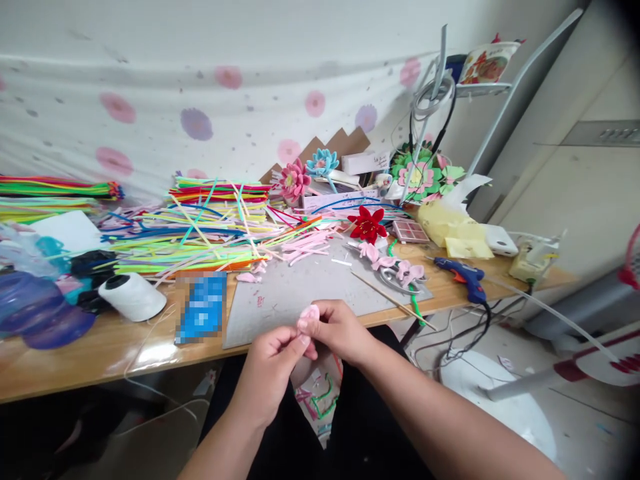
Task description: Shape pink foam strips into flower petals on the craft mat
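Observation:
Over the front edge of the grey cutting mat (295, 297), my two hands meet in front of my lap. A small pale pink pipe-cleaner petal (311, 312) pokes up between my fingertips. My right hand (343, 331) pinches it with thumb and forefinger. Just below, my left hand (274, 367) is closed at the petal's lower end, which my fingers hide. Similar curled pink petals (373, 253) lie to the right on the mat beside scissors (395, 279). A few more pink pieces (250, 277) rest at the mat's left.
Piles of coloured pipe cleaners (220, 227) cover the table's back. A red flower (369, 225) stands behind the mat. A thin wooden stick (385, 295) crosses its right edge, near a blue glue gun (463, 277). White thread (133, 297) and a blue packet (203, 307) are left.

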Action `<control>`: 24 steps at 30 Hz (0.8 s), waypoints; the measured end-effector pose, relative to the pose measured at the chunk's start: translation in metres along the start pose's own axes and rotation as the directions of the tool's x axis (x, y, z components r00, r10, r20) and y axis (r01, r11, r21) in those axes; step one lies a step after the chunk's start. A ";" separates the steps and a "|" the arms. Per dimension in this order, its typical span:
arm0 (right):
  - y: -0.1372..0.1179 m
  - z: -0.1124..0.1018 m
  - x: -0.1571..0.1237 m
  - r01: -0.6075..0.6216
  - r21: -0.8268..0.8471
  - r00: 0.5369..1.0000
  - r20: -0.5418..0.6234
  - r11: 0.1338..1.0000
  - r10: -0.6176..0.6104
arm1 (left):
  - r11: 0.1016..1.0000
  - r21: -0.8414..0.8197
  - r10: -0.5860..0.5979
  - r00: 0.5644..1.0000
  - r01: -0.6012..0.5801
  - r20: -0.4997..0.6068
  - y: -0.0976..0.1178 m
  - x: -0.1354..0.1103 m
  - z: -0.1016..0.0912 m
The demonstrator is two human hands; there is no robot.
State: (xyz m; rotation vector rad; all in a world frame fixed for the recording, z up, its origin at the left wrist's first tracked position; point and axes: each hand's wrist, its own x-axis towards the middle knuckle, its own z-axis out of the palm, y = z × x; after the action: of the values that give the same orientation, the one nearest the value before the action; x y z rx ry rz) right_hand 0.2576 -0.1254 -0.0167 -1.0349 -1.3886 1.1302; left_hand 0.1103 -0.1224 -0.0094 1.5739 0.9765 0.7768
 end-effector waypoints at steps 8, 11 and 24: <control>0.008 -0.004 0.000 -0.055 0.229 0.997 -0.040 0.972 0.066 | 0.997 -0.072 -0.030 0.998 0.035 0.062 -0.002 0.002 0.001; 0.011 -0.004 -0.001 0.062 -0.023 0.987 -0.146 0.998 -0.065 | 0.999 -0.016 0.030 0.999 -0.030 0.026 -0.007 0.001 0.003; 0.017 0.004 -0.007 0.047 0.074 0.999 0.003 0.996 -0.048 | 0.984 0.120 0.127 0.992 -0.129 0.023 0.001 0.000 0.005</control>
State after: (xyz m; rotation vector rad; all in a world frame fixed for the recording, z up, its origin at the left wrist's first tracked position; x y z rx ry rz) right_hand 0.2546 -0.1295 -0.0350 -0.9429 -1.3582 1.1406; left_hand 0.1144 -0.1249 -0.0099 1.7588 0.9329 0.8049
